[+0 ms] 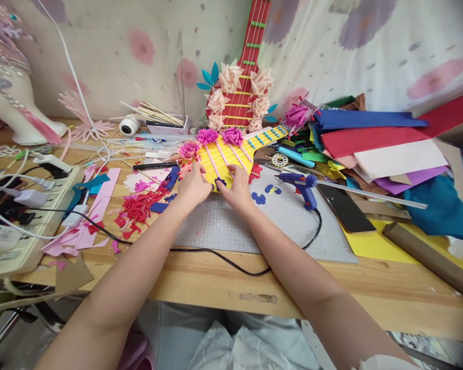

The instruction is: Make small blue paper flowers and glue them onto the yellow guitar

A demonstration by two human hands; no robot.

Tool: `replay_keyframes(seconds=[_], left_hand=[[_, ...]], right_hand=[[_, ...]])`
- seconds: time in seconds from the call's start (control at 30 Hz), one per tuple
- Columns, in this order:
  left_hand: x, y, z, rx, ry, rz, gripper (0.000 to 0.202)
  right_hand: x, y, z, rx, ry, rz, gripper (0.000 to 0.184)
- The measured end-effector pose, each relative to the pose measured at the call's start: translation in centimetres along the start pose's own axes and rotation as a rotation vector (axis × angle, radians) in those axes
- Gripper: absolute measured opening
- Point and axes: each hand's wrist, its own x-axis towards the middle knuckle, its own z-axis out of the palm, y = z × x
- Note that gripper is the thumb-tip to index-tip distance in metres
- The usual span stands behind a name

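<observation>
A yellow craft guitar (213, 159) with white strings and pink strips lies tilted on the grey cutting mat, its neck pointing to the upper right. Pink and magenta flowers (207, 135) line its upper left edge. My left hand (194, 186) is closed at the guitar's lower left edge, its fingertips partly hidden. At the guitar's lower end, a small dark blue flower (220, 182) sits under my right thumb. My right hand (237, 189) grips there, with its fingers resting on the yellow face. Blue cut pieces (259, 198) lie just right of this hand.
A blue glue gun (303, 187) rests on the cutting mat (293, 231), its black cord (224, 255) crossing in front. Right of it are a phone (345, 208) and stacked coloured sheets (397, 154). Red scraps (139, 208) and a power strip (50, 210) lie left. A red guitar (237, 108) stands behind.
</observation>
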Motion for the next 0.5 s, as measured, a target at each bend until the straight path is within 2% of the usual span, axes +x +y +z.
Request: replay_keyframes(seconds=[0.23, 0.5], left_hand=[[0.2, 0.62, 0.01, 0.011, -0.05, -0.077, 0.031], [0.7, 0.49, 0.49, -0.038, -0.017, -0.07, 0.032]], right_hand=[[0.02, -0.12, -0.11, -0.011, -0.024, 0.013, 0.044], [0.09, -0.11, -0.18, 0.013, -0.016, 0.006, 0.044]])
